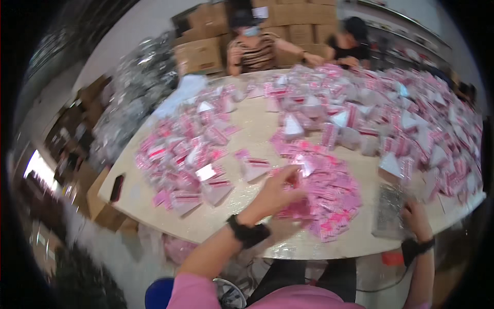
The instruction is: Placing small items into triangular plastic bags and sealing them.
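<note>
My left hand (280, 193) reaches over a heap of small flat pink packets (329, 188) in the middle of the table. Its thumb and fingers are apart at the heap's left edge, and I make out nothing held between them. A shiny white patch lies on the heap just past the fingertips. At the table's right front, my right hand (418, 220) is beside a flat, grey, shiny rectangular thing (388, 212). Those fingers are curled at its right edge; whether they grip it or something small is blurred. Both wrists wear black bands.
Clear-wrapped pink and white packs cover the table's left (185, 154) and far right (360, 108). One wrapped pack (254, 169) lies between heaps. A dark phone (118, 188) rests near the left edge. Two people work across the table, before stacked cardboard boxes (198, 55). Clear plastic bags (139, 87) pile up left.
</note>
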Demonstrator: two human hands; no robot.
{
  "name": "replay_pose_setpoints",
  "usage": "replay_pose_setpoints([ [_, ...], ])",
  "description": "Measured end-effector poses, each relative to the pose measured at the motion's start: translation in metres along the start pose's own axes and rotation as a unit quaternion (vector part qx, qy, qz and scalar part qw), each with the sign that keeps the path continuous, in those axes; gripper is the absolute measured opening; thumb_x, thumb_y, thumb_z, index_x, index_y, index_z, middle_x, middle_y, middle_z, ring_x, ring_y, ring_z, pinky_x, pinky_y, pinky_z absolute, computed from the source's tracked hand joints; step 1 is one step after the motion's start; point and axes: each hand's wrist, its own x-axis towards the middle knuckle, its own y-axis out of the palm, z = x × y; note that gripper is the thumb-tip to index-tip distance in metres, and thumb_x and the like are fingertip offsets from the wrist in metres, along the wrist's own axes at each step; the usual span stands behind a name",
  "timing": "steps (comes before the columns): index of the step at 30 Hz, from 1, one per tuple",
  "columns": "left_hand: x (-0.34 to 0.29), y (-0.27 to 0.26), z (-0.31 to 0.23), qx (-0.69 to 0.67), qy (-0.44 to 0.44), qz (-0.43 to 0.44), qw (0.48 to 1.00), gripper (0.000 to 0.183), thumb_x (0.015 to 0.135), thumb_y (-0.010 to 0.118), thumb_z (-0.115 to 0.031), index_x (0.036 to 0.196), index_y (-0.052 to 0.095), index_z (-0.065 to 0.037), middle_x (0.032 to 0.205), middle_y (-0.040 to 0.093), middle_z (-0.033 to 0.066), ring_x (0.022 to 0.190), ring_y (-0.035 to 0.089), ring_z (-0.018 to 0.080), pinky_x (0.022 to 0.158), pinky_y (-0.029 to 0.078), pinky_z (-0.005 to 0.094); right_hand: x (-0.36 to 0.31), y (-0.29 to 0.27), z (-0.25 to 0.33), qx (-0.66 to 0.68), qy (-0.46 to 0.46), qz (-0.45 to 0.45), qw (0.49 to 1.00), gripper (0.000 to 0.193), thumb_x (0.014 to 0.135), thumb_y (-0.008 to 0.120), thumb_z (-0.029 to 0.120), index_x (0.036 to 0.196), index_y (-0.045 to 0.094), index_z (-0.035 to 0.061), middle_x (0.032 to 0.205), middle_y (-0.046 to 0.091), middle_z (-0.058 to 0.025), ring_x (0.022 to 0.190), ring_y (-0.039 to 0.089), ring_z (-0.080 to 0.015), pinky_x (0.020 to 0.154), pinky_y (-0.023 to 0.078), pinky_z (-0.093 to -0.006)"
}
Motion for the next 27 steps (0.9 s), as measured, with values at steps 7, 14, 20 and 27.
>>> replay_pose_setpoints([
  [7, -0.001, 0.017, 0.003, -0.023, 0.064, -0.051, 0.996, 0.055, 0.078, 0.069, -0.026, 0.123, 0.049, -0.002, 0.091, 0.058, 0.0071, 0.081, 0.055, 0.0162, 0.076, 0.046, 0.0308, 0.004, 0.000, -0.068, -0.003, -0.006, -0.034, 0.999, 0.014, 0.067, 0.051, 0.004, 0.079, 0.049, -0.0035, 0.077, 0.051, -0.0169, 0.074, 0.050, -0.0280, 0.068, 0.040, -0.0365],
  [14, -0.011, 0.008, -0.011, -0.063, -0.029, -0.053, 0.996, 0.053, 0.078, 0.070, -0.029, 0.120, 0.052, -0.002, 0.084, 0.055, 0.0045, 0.075, 0.052, 0.0119, 0.071, 0.045, 0.0276, 0.000, -0.003, -0.058, -0.004, -0.005, -0.054, 0.999, 0.019, 0.076, 0.050, 0.008, 0.092, 0.053, -0.0020, 0.091, 0.052, -0.0119, 0.090, 0.050, -0.0229, 0.084, 0.038, -0.0309],
  [20, -0.009, 0.000, -0.013, -0.028, 0.004, -0.051, 0.998, 0.048, 0.081, 0.066, -0.030, 0.117, 0.055, 0.000, 0.089, 0.061, 0.0066, 0.079, 0.056, 0.0125, 0.072, 0.046, 0.0281, 0.006, 0.002, -0.087, 0.061, 0.014, -0.069, 0.996, 0.007, 0.077, 0.050, 0.008, 0.074, 0.047, 0.0020, 0.068, 0.044, -0.0020, 0.066, 0.048, -0.0143, 0.063, 0.040, -0.0281],
  [27, -0.012, 0.000, -0.011, -0.148, 0.116, -0.041, 0.981, 0.038, 0.089, 0.056, -0.014, 0.122, 0.050, 0.003, 0.095, 0.059, 0.0072, 0.087, 0.058, 0.0148, 0.073, 0.048, 0.0248, -0.010, -0.023, -0.010, 0.309, 0.058, -0.099, 0.944, 0.015, 0.084, 0.051, 0.015, 0.070, 0.048, 0.0106, 0.058, 0.041, 0.0050, 0.048, 0.037, -0.0026, 0.042, 0.028, -0.0184],
])
